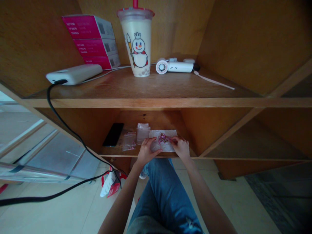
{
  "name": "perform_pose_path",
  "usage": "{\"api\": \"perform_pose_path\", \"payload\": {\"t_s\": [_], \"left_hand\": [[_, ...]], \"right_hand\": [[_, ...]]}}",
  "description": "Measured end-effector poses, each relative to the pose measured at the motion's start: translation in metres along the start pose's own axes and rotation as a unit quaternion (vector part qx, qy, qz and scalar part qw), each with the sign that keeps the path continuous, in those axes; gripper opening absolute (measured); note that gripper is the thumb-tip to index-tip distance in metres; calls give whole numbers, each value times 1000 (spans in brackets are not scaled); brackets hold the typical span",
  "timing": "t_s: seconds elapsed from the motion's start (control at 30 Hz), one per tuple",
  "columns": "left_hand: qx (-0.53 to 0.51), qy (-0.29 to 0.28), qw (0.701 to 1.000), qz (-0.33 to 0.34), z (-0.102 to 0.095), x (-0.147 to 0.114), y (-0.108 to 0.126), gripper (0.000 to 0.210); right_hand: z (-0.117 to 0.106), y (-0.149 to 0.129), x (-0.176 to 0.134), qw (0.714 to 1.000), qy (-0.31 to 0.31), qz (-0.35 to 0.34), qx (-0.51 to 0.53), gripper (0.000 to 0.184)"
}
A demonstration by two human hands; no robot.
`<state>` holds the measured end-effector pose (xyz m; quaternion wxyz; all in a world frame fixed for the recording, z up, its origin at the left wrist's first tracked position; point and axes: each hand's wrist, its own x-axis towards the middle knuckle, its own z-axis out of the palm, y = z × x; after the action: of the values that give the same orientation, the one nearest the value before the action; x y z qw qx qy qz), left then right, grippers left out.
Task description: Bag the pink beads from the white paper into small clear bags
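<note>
Pink beads (163, 137) lie on white paper (168, 148) between the hands, likely to keep them gathered. The left hand (146, 151), thumb spread from fingers, seemingly braces the paper; the right hand (180, 147) bunches its fingers at the beads, any grip unclear. Plastic bags (143, 132) crowd leftward; rightward, a narrow strip precedes the side wall (212, 126).

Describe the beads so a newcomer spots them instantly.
In the cabinet, on the lower shelf, a white sheet lies by the left hand and right hand. On it, between the hands, the beads form a pink-purple cluster, while the bags alongside are clear.
</note>
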<state>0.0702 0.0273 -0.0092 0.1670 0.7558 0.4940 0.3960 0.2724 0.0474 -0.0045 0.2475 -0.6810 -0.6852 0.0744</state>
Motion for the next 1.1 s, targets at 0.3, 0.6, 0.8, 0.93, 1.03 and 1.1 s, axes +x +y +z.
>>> {"api": "perform_pose_path", "payload": {"t_s": [0.3,0.6,0.8,0.93,1.03,1.1], "left_hand": [[-4,2,1000,2,1,0,0,57],[-7,9,1000,5,0,1,0,56],[-3,9,1000,2,0,0,1,56],[3,12,1000,-1,0,0,0,56],[3,12,1000,-2,1,-1,-1,56],[0,10,1000,-2,2,-1,-1,56]], "right_hand": [[3,-16,-11,981,-36,-7,189,20],[21,-31,-13,964,-96,-40,245,19],[9,-25,-12,972,-75,-37,218,21],[-3,-17,-9,994,-18,11,109,19],[-7,-12,-7,999,-9,23,29,21],[-7,-10,-6,1000,-14,19,-1,20]]}}
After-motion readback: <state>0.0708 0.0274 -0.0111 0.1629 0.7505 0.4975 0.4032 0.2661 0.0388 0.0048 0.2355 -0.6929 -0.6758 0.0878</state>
